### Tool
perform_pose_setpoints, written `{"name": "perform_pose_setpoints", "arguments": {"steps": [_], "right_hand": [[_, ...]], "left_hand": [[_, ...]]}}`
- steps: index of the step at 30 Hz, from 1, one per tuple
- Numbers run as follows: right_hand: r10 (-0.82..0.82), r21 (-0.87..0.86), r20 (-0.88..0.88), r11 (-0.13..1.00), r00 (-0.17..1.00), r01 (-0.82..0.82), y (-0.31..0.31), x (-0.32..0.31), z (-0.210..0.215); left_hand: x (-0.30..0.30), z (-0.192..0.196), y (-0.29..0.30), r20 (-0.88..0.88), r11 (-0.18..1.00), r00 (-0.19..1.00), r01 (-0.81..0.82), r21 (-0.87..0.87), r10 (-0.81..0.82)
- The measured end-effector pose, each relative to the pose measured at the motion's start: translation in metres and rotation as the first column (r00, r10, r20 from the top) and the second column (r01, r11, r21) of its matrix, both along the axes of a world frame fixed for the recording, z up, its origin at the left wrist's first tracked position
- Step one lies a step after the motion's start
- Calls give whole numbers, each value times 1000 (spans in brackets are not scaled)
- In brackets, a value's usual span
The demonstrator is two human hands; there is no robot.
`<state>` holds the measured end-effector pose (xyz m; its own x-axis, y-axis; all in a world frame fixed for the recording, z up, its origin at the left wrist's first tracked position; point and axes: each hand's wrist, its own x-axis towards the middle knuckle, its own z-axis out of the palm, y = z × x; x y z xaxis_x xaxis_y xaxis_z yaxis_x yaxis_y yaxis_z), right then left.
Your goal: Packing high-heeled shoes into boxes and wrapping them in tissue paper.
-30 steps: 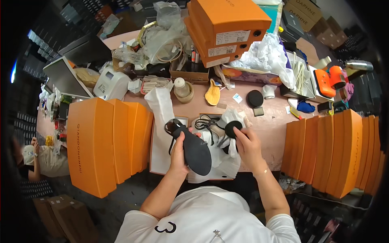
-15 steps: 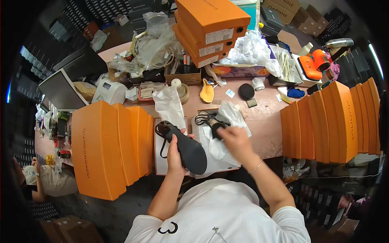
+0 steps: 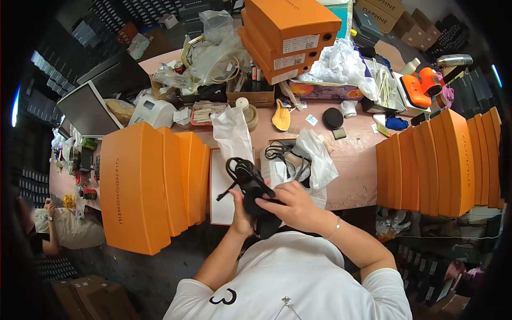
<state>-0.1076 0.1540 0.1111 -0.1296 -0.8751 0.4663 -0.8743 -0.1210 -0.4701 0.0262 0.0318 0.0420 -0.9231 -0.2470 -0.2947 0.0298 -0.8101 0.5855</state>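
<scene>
A black strappy sandal [image 3: 246, 180] is in my left hand [image 3: 241, 217], whose fingers close around it from the left. Its straps point up and away from me, while its dark sole end hangs near my shirt. My right hand [image 3: 296, 208] is closed at the sandal's right side, thumb and fingers pinching something black that blends with the shoe. I cannot make out whether that is part of the sandal or a separate thing. Just beyond, the other sandal [image 3: 293, 160], with a beige insole and black straps, lies in an open shoebox on white paper [image 3: 319, 160].
Orange shoeboxes [image 3: 133, 186] stand in a row on the left, with more orange boxes [image 3: 426, 165] on the right. Another stack [image 3: 290, 26] rises at the back. A round black pad [image 3: 333, 118], a yellow cloth piece [image 3: 281, 116] and a tape roll [image 3: 249, 118] lie on the pink table.
My right hand has come from above the shoebox down and left to the sandal. The held sandal has turned, its straps now showing. The sandal in the box is more exposed.
</scene>
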Motion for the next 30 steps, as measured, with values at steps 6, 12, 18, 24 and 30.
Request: {"name": "perform_pose_setpoints", "arguments": {"steps": [6, 12, 18, 24, 30], "right_hand": [[-107, 97, 265, 992, 958, 84, -11, 15, -22], [127, 224, 538, 932, 833, -287, 47, 18, 13], [-101, 139, 280, 988, 955, 63, 37, 21, -13], [-42, 205, 279, 979, 959, -17, 62, 14, 3], [-6, 294, 472, 944, 881, -151, 87, 3, 11]], "left_hand": [[13, 18, 25, 33, 985, 998, 60, -162, -55], [34, 0, 41, 85, 965, 978, 202, -167, -190], [31, -5, 55, 11, 985, 990, 141, -103, -140], [25, 22, 51, 73, 918, 947, 320, -233, -312], [32, 14, 53, 71, 949, 971, 238, -205, -229]]}}
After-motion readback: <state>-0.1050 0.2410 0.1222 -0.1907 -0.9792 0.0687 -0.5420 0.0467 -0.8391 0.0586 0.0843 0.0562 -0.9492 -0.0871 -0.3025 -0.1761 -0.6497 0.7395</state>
